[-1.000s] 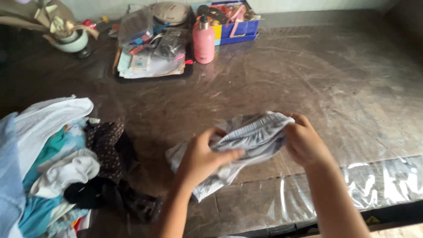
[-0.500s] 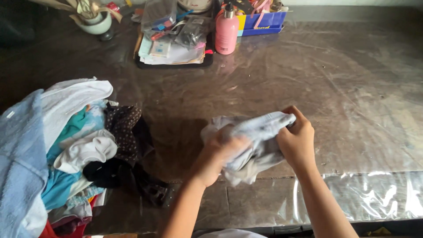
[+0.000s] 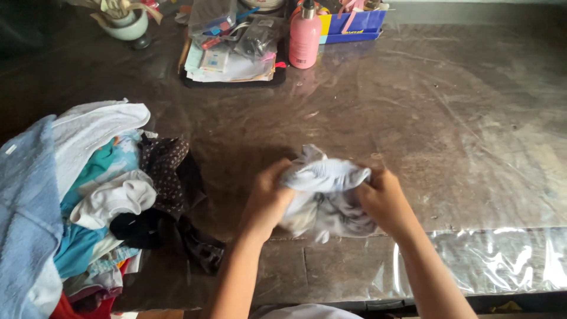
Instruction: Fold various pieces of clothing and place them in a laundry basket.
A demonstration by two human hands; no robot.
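Since half a second ago we have bunched the pale grey crumpled cloth garment [image 3: 326,195] tighter, and both hands have drawn closer together. Our left hand [image 3: 267,201] and right hand [image 3: 383,202] each keep a closed grip on the garment, held just above the dark brown table under clear plastic sheeting [image 3: 472,118]. A heap of mixed laundry [image 3: 88,201] lies at the left. The table's near edge is just below our wrists; its right half gives open room.
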